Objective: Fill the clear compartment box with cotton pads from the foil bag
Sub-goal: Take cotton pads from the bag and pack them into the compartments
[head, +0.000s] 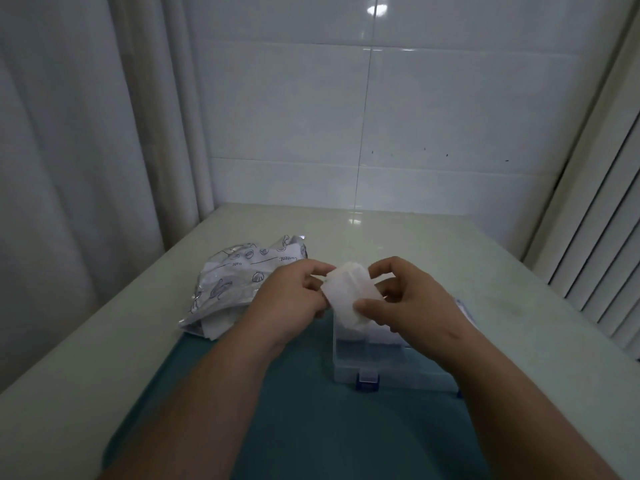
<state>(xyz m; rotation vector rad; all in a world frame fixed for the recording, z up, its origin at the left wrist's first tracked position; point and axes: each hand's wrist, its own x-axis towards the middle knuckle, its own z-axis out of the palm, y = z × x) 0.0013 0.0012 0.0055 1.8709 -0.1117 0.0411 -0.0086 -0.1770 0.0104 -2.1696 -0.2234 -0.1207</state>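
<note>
Two hands meet over the middle of the desk, and I see both holding one stack of cotton pads. The left grip pinches the stack's left edge with curled fingers. The right grip is closed on the other side, thumb pressed on the near face and fingers curled behind. The stack is tilted and held in the air, just above the far left corner of the clear compartment box.

That box sits open on a teal mat, with a blue latch on its near wall. Its far compartments show white, which looks to me like pads already in place, though the hands cover most of that row. The near compartments read as plain clear plastic.

The foil bag lies crumpled on the desk to the left of the box, behind the left wrist. It is printed with shell drawings, and white material shows at its near end. A tiled wall stands behind the desk, with a curtain to the left and slatted blinds to the right.
</note>
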